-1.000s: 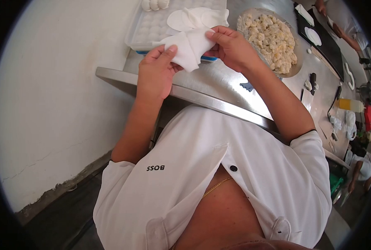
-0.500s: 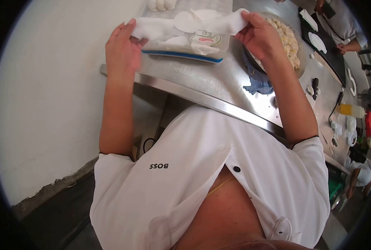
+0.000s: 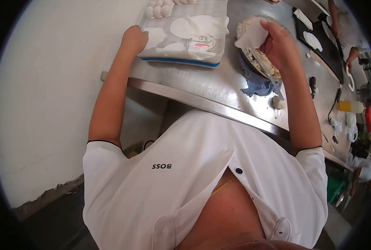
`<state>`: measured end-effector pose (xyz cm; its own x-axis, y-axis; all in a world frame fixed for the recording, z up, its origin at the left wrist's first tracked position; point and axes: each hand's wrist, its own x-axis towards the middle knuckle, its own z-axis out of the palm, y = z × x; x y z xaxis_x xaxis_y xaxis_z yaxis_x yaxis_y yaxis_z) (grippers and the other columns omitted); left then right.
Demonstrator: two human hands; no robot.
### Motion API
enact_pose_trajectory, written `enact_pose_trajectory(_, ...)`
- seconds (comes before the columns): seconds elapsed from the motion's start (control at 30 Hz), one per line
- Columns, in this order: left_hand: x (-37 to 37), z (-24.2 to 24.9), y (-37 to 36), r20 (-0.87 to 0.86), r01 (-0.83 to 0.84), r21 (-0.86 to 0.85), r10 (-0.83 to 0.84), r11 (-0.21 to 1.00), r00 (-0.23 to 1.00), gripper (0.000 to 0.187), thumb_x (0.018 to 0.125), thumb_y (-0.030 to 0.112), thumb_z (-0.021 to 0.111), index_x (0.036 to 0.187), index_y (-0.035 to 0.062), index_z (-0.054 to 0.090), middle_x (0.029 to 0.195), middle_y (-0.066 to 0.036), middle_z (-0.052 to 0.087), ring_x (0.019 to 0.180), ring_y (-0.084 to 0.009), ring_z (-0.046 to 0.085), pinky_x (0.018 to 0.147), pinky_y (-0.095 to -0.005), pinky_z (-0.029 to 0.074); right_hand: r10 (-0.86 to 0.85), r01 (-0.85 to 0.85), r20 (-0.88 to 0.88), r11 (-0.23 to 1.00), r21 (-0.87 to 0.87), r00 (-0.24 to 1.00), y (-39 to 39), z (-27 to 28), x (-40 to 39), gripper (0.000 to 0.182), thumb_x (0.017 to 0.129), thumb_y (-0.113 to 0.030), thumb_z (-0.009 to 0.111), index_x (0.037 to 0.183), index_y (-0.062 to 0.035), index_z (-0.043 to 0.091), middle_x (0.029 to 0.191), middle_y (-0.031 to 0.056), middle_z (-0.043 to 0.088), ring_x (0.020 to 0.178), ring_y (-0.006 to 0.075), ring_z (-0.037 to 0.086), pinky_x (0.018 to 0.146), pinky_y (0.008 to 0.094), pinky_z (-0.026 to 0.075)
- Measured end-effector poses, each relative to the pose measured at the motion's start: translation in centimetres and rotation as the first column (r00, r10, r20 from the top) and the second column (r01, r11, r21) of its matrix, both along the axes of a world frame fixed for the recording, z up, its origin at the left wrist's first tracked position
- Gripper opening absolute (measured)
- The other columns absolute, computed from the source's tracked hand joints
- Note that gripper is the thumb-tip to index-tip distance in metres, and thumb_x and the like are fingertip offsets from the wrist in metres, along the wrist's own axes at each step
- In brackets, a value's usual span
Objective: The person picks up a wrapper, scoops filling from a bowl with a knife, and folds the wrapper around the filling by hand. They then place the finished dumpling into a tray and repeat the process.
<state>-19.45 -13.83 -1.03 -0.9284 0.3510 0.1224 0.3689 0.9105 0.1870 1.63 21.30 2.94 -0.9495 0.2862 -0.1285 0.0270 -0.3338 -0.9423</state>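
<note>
My right hand (image 3: 282,46) pinches a thin white dough wrapper (image 3: 252,36) above a bowl of chunky pale filling (image 3: 266,62). A flat metal spreader (image 3: 266,71) leans across the bowl's near rim, under that hand. Curled at the left edge of a lidded plastic tray (image 3: 181,62) is my left hand (image 3: 135,40); its fingertips are hidden against a white wrapper (image 3: 154,37) on the lid. Further wrappers (image 3: 198,27) lie there, one partly over a printed label (image 3: 202,43). White rounded dumplings (image 3: 158,9) sit at the tray's far left.
A blue cloth (image 3: 258,86) lies beneath the bowl on the steel table (image 3: 185,81). A small dough lump (image 3: 278,102) is near the front. To the right are a black board (image 3: 318,46), a black handle (image 3: 312,85) and a yellow bottle (image 3: 351,106). Other people stand at the right.
The white dough stretched between both hands is no longer spanned. My right hand has moved over the bowl with one wrapper; my left hand has dropped to the tray's edge.
</note>
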Motion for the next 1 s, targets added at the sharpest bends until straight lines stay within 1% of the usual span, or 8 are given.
enact_pose_trajectory(0.2, 4.2, 2.3, 2.7, -0.348, 0.117, 0.121, -0.068, 0.986, 0.935, 0.053, 0.09, 0.038, 0.06, 0.113, -0.0092, 0.061, 0.095, -0.022, 0.069, 0.087, -0.0354, 0.067, 0.079, -0.0428, 0.052, -0.102, 0.107, 0.085, 0.993, -0.053, 0.991, -1.0, -0.2, 2.2, 0.036, 0.092, -0.029, 0.063, 0.113, -0.0008, 0.059, 0.103, 0.0079, 0.063, 0.091, 0.0193, 0.062, 0.075, 0.0356, 0.051)
enact_pose_trajectory(0.27, 8.2, 4.5, 5.4, 0.269, 0.039, 0.579, -0.236, 0.814, 0.934, 0.048, 0.095, 0.039, 0.056, 0.112, -0.0047, 0.062, 0.094, -0.015, 0.069, 0.089, -0.0282, 0.067, 0.076, -0.0382, 0.053, -0.148, 0.145, 0.085, 0.989, 0.043, 0.985, -2.8, 0.2, 2.3, 0.035, 0.091, -0.029, 0.063, 0.113, -0.0015, 0.06, 0.105, 0.0078, 0.062, 0.092, 0.0186, 0.062, 0.076, 0.035, 0.051)
enact_pose_trajectory(0.37, 13.5, 4.3, 8.9, 0.645, -0.376, 0.761, -0.561, 0.528, 0.519, 0.039, 0.099, 0.036, 0.052, 0.115, 0.0012, 0.061, 0.102, -0.009, 0.067, 0.095, -0.0227, 0.065, 0.076, -0.0363, 0.054, -0.013, -0.046, 0.139, 0.909, 0.415, 0.99, -6.8, 1.2, 3.7, 0.035, 0.09, -0.029, 0.063, 0.113, -0.0027, 0.062, 0.104, 0.0084, 0.063, 0.097, 0.0168, 0.06, 0.081, 0.0346, 0.05)
enact_pose_trajectory(0.47, 16.6, 3.8, 10.2, 0.541, -0.788, 0.556, -0.835, 0.265, 0.102, 0.036, 0.099, 0.03, 0.055, 0.119, 0.0004, 0.057, 0.114, -0.011, 0.063, 0.102, -0.0238, 0.062, 0.079, -0.0401, 0.054, 0.484, -0.183, -0.018, 0.366, 0.913, 0.875, -9.0, 1.1, 5.9, 0.035, 0.077, -0.02, 0.076, 0.105, -0.0016, 0.065, 0.11, 0.0127, 0.062, 0.105, 0.0286, 0.057, 0.088, 0.0373, 0.048)
enact_pose_trajectory(0.63, 17.6, 3.2, 9.4, 0.641, -0.563, 0.717, -0.706, 0.41, 0.302, 0.031, 0.097, 0.021, 0.057, 0.119, -0.002, 0.057, 0.107, -0.008, 0.062, 0.095, -0.0176, 0.06, 0.082, -0.0339, 0.05, 0.027, 0.077, -0.089, 0.303, 0.95, 0.996, -4.8, -1.6, 8.8, 0.028, 0.081, -0.025, 0.069, 0.095, -0.001, 0.065, 0.093, 0.017, 0.063, 0.094, 0.0375, 0.059, 0.083, 0.0444, 0.048)
enact_pose_trajectory(0.7, 18.0, 4.6, 9.2, 0.666, -0.45, 0.739, -0.644, 0.501, 0.378, 0.029, 0.097, 0.021, 0.057, 0.114, -0.0018, 0.062, 0.098, -0.004, 0.063, 0.085, -0.0114, 0.058, 0.078, -0.0282, 0.049, -0.279, -0.25, 0.241, 0.006, 0.968, 0.93, -2.4, -1.3, 10.3, 0.028, 0.081, -0.025, 0.07, 0.095, -0.0015, 0.064, 0.095, 0.0214, 0.064, 0.09, 0.038, 0.064, 0.075, 0.0469, 0.052)
enact_pose_trajectory(0.9, 18.8, 5.7, 10.7, 0.657, 0.238, 0.611, -0.651, 0.755, 0.38, 0.029, 0.098, 0.02, 0.055, 0.114, -0.0017, 0.065, 0.109, -0.006, 0.067, 0.098, -0.0166, 0.063, 0.091, -0.0299, 0.048, -0.281, -0.476, 0.465, 0.029, 0.879, 0.84, 0.3, -6.0, 11.4, 0.023, 0.083, -0.006, 0.056, 0.106, -0.0023, 0.06, 0.089, 0.0218, 0.066, 0.086, 0.0377, 0.067, 0.073, 0.0461, 0.054)
enact_pose_trajectory(1.0, 18.4, 3.0, 11.7, -0.087, 0.759, 0.419, -0.809, 0.499, 0.581, 0.031, 0.097, 0.021, 0.057, 0.115, -0.0031, 0.063, 0.099, -0.002, 0.069, 0.093, -0.0118, 0.061, 0.085, -0.0278, 0.048, -0.265, -0.564, 0.553, 0.039, 0.825, 0.79, -0.6, -3.5, 10.8, 0.025, 0.082, -0.001, 0.05, 0.105, -0.0022, 0.061, 0.088, 0.0215, 0.068, 0.087, 0.0371, 0.067, 0.074, 0.0471, 0.053)
